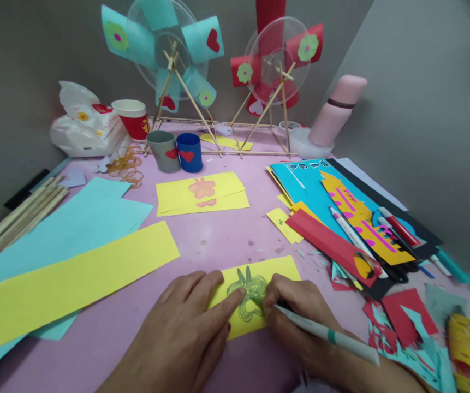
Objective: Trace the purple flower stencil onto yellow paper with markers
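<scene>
A yellow paper card lies on the pink table near its front, with a green butterfly drawing on it. My left hand rests flat on the card's left part, fingers stretched out, the index fingertip touching the drawing. In my right hand is a white marker with a green band, pinched between thumb and fingers; its tip is hidden behind the fingers at the drawing's right side. Farther back lie yellow cards with an orange butterfly drawing.
Two paper windmills, one light blue and one red, stand at the back on stick frames. Small cups, a pink bottle and a plastic bag stand nearby. Light blue sheets lie left; paper scraps lie right.
</scene>
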A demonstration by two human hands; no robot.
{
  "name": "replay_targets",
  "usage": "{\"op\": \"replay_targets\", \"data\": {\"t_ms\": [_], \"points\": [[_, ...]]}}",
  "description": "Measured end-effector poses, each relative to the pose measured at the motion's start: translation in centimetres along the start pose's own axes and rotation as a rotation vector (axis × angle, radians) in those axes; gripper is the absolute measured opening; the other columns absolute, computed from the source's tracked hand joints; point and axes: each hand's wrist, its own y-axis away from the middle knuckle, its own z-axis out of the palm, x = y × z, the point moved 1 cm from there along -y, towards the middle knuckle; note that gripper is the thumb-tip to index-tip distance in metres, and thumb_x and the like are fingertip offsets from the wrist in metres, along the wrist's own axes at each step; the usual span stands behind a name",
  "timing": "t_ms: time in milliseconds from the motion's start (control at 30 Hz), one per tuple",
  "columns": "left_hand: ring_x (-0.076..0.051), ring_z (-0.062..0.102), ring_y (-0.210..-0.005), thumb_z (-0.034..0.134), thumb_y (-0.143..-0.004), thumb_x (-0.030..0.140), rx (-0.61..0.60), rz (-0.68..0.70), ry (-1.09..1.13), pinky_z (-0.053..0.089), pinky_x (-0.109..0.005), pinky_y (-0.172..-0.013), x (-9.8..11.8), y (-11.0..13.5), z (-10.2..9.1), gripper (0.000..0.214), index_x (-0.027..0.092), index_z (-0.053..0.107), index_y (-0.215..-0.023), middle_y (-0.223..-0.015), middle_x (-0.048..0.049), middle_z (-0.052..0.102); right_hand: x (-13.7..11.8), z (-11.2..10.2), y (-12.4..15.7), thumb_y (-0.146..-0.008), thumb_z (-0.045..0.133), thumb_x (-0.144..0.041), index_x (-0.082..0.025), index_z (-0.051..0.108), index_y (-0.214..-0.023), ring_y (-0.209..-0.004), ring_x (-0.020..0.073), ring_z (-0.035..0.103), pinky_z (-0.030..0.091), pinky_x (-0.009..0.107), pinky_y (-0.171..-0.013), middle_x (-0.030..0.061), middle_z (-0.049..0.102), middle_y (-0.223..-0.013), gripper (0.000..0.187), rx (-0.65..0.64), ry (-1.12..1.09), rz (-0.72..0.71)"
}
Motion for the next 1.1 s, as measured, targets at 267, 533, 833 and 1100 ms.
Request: {"op": "replay_targets", "data": {"t_ms": [267,533,833,1100], "points": [[-0.026,0.049,-0.098,0.043,-0.088,0.01,-0.009,0.017,-0.01,0.047,-0.042,-0.079,-0.11,-0.23,-0.04,0.044,0.027,0.053,-0.127,-0.115,-0.0082,0.053,0.01,-0.06,0.11,-0.074,0.041,-0.012,-0.021,0.041,-0.069,-0.044,0.0085,0.033,0.025,0.021,-0.044,-0.0076,0.037,-0.053,0.011,0.008,-0.019,0.032],[-0.024,0.051,-0.097,0.042,-0.088,0.012,0.009,0.009,-0.019,0.047,-0.039,-0.079,-0.13,-0.28,-0.04,0.042,0.028,0.055,-0.125,-0.114,-0.0066,0.056,0.14,-0.28,0.3,-0.072,0.041,-0.01,-0.022,0.04,-0.068,-0.043,0.0082,0.03,0.023,0.021,-0.042,-0.0088,0.034,-0.051,0.013,0.017,-0.08,0.092],[-0.025,0.05,-0.098,0.044,-0.086,0.009,-0.047,0.019,-0.032,0.046,-0.04,-0.08,-0.01,-0.35,-0.38,0.044,0.026,0.053,-0.125,-0.115,-0.0078,0.055,0.42,-0.26,0.51,-0.071,0.04,-0.012,-0.023,0.039,-0.068,-0.042,0.0083,0.027,0.021,0.022,-0.041,-0.0091,0.032,-0.05,0.011,0.026,-0.108,0.117],[-0.028,0.048,-0.098,0.042,-0.082,0.007,-0.086,-0.027,0.005,0.045,-0.046,-0.079,0.61,-0.68,-0.34,0.052,0.032,0.051,-0.126,-0.115,-0.0083,0.052,0.0,-0.3,0.12,-0.07,0.04,-0.013,-0.023,0.038,-0.066,-0.041,0.008,0.029,0.022,0.021,-0.041,-0.0087,0.035,-0.049,0.011,0.031,-0.093,0.131]]}}
